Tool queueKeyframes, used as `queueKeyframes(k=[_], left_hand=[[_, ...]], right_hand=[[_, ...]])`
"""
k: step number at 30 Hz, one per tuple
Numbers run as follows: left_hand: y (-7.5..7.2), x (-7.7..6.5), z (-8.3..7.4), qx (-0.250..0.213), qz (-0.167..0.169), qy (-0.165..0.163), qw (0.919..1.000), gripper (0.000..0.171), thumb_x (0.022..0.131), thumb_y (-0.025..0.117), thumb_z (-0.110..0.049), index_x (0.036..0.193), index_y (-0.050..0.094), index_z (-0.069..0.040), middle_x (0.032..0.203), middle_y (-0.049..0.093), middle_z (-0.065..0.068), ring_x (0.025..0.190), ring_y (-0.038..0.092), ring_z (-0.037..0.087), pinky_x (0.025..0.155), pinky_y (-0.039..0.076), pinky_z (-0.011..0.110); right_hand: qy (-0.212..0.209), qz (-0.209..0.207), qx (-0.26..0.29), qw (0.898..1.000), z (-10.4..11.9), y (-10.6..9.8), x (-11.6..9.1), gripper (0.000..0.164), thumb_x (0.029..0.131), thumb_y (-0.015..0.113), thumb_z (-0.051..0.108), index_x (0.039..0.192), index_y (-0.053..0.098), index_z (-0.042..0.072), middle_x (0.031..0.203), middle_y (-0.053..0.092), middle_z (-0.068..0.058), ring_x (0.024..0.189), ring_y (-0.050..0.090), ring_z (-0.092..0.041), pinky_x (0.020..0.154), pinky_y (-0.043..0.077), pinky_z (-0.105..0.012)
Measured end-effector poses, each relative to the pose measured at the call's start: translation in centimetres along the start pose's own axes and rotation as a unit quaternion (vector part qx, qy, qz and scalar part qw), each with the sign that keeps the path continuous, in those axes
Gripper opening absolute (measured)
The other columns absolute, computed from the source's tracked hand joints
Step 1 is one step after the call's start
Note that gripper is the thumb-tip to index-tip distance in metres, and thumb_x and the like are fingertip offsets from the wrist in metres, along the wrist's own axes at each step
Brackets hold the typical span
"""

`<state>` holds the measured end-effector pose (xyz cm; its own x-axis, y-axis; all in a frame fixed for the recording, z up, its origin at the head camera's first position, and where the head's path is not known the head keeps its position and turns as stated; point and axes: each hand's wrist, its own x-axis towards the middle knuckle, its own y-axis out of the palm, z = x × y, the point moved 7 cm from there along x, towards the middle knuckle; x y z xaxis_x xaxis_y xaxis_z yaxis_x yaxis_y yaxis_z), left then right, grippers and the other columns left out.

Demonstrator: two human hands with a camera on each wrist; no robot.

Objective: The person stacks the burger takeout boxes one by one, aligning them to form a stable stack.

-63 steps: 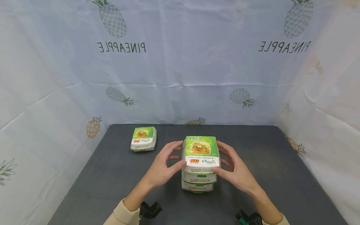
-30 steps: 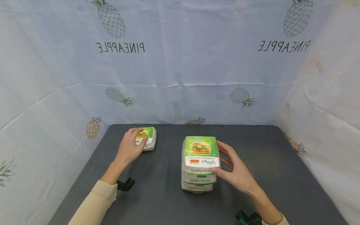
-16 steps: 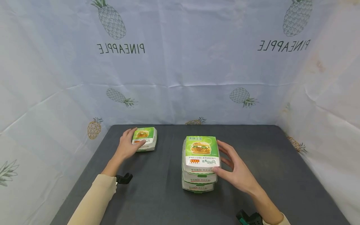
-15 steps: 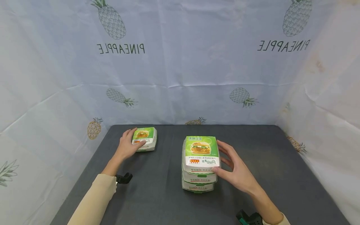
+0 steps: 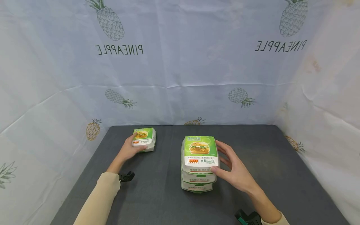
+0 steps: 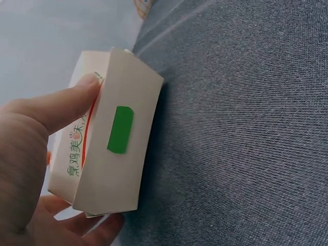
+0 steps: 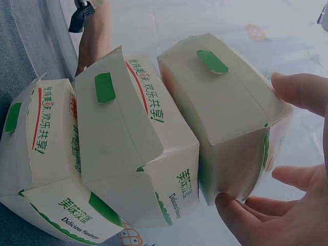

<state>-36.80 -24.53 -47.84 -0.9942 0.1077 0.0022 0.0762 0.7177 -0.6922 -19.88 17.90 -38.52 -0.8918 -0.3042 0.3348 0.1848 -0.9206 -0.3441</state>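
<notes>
A green and white paper burger box (image 5: 144, 140) lies at the back left of the table, and my left hand (image 5: 129, 149) grips it. In the left wrist view, the thumb (image 6: 77, 100) presses the near side of that box (image 6: 120, 133) while the other fingers reach round its left side, partly hidden. Right of centre stands a stack of three like boxes (image 5: 198, 179). My right hand (image 5: 237, 170) holds the top box (image 5: 201, 150) at its right side, thumb at the near corner. In the right wrist view, this top box (image 7: 220, 92) leans unevenly over the two below.
The dark table (image 5: 168, 200) runs back to a hanging white cloth (image 5: 180, 62) printed with pineapples, which also encloses both sides. A black band device (image 5: 126, 176) sits on the left wrist, and another device (image 5: 247, 217) on the right.
My left hand has left the stack and gone left to the lone burger box, where its thumb has lowered onto the near side. My right hand has stayed at the stack.
</notes>
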Motion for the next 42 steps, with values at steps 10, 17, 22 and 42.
queueKeyframes(k=[10, 17, 22, 42], left_hand=[[0.0, -0.3, -0.2, 0.001, -0.010, -0.003, 0.9999, 0.105, 0.089, 0.077, -0.047, 0.162, 0.017, -0.002, 0.163, 0.016, 0.029, 0.149, 0.018, 0.047, 0.115, 0.022, 0.064], [-0.3, -0.6, -1.6, 0.000, -0.021, 0.022, 0.9995, 0.104, 0.090, 0.076, -0.050, 0.162, 0.019, -0.002, 0.162, 0.018, 0.029, 0.148, 0.022, 0.047, 0.114, 0.026, 0.064], [-0.7, -0.9, -2.9, -0.008, -0.035, 0.035, 0.9988, 0.102, 0.090, 0.076, -0.047, 0.162, 0.020, -0.002, 0.162, 0.019, 0.029, 0.145, 0.027, 0.046, 0.111, 0.029, 0.062], [-1.8, -3.0, -9.2, -0.001, -0.056, 0.087, 0.9946, 0.099, 0.088, 0.076, -0.053, 0.163, 0.024, -0.016, 0.161, 0.025, 0.020, 0.132, 0.041, 0.039, 0.099, 0.041, 0.056]], right_hand=[[-0.001, 0.001, 0.000, 1.000, 0.0, 0.0, 0.0, 0.083, 0.093, 0.075, 0.009, 0.160, 0.029, 0.024, 0.161, 0.029, -0.002, 0.146, 0.031, -0.026, 0.106, 0.042, -0.023], [-0.004, -0.001, -0.005, 1.000, 0.0, -0.1, 0.0, 0.083, 0.093, 0.075, 0.008, 0.160, 0.029, 0.024, 0.161, 0.030, -0.001, 0.146, 0.032, -0.023, 0.107, 0.042, -0.023], [-0.006, -0.002, -0.006, 1.000, 0.1, -0.1, 0.0, 0.082, 0.093, 0.075, 0.008, 0.160, 0.029, 0.024, 0.161, 0.029, -0.001, 0.146, 0.033, -0.021, 0.107, 0.042, -0.023], [-0.009, -0.006, -0.007, 1.000, 0.3, -0.1, -0.1, 0.081, 0.093, 0.074, 0.008, 0.160, 0.029, 0.019, 0.161, 0.030, -0.003, 0.146, 0.031, -0.031, 0.107, 0.041, -0.022]])
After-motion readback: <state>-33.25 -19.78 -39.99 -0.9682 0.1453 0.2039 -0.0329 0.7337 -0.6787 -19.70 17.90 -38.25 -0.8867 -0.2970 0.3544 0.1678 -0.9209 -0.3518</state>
